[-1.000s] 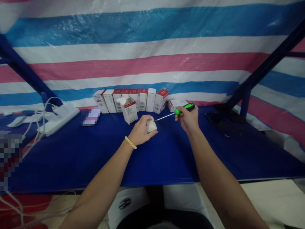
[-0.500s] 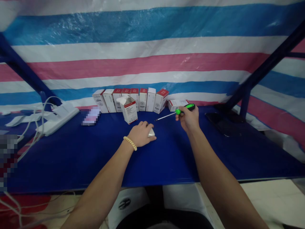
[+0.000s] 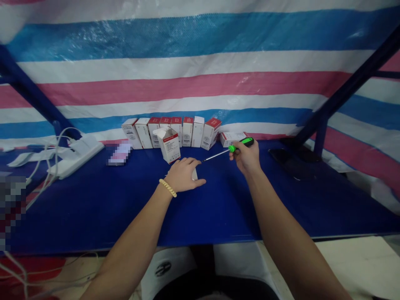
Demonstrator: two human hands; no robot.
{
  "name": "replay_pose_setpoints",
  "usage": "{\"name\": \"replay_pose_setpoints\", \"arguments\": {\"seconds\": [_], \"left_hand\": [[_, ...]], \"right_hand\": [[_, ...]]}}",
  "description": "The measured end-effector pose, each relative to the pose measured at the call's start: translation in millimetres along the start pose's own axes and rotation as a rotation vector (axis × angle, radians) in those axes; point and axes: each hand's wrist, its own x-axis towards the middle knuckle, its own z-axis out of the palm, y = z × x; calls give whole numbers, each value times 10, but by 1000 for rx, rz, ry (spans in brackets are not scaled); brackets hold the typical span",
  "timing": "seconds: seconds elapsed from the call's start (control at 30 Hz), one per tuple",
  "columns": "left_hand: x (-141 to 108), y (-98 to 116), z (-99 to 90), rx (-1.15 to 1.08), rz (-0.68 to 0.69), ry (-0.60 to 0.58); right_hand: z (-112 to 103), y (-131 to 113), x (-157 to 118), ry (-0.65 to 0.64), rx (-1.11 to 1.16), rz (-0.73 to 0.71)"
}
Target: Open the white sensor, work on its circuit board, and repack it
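Observation:
My right hand is wrapped round a screwdriver with a green and black handle. Its thin metal shaft points left, the tip close to the fingers of my left hand. Under that left hand, on the blue table, lies a small white object, mostly covered by the palm and fingers. The left fingers curve over it while the thumb sticks out to the right. Just beyond stands a white and red carton with its top flaps open.
A row of several white and red boxes stands along the back, with one box lying on its side. At left is a white power strip with cables. A dark phone-like slab lies at right on the blue table.
The screwdriver's tip has shifted slightly left and down, now close to the left fingers. My left hand has moved a little left and covers more of the white object.

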Motion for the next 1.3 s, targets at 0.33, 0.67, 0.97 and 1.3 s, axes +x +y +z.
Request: {"name": "replay_pose_setpoints", "arguments": {"seconds": [0.33, 0.67, 0.97, 1.3], "left_hand": [[71, 67, 51, -384, 44, 388], [75, 66, 48, -620, -92, 544], [81, 66, 70, -640, -90, 562], [81, 64, 113, -537, -87, 619]], "right_hand": [[9, 48, 3, -18, 2, -1], [6, 22, 15, 38, 45, -13], [24, 15, -12, 17, 63, -37], [35, 54, -2, 15, 49, -35]]}}
